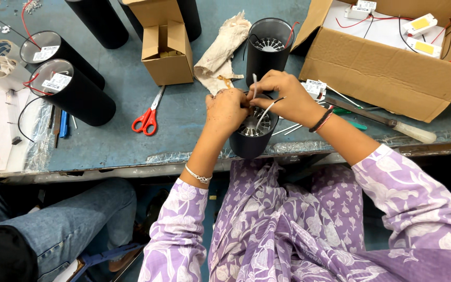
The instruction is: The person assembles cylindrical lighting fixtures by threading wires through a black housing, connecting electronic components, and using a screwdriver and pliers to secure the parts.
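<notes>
head view shows me the black cylindrical lamp housing [250, 137] standing upright at the bench edge, its long axis vertical under both hands, my right hand [283, 98] pinching a thin white wire [263, 113] above its finned insert and my left hand [226, 109] closed on the rim.

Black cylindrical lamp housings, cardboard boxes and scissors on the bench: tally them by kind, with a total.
Black cylindrical lamp housings: 6, one under both hands
Brown cardboard boxes: 2, small and large
Red-handled scissors: 1
Total: 9
</notes>
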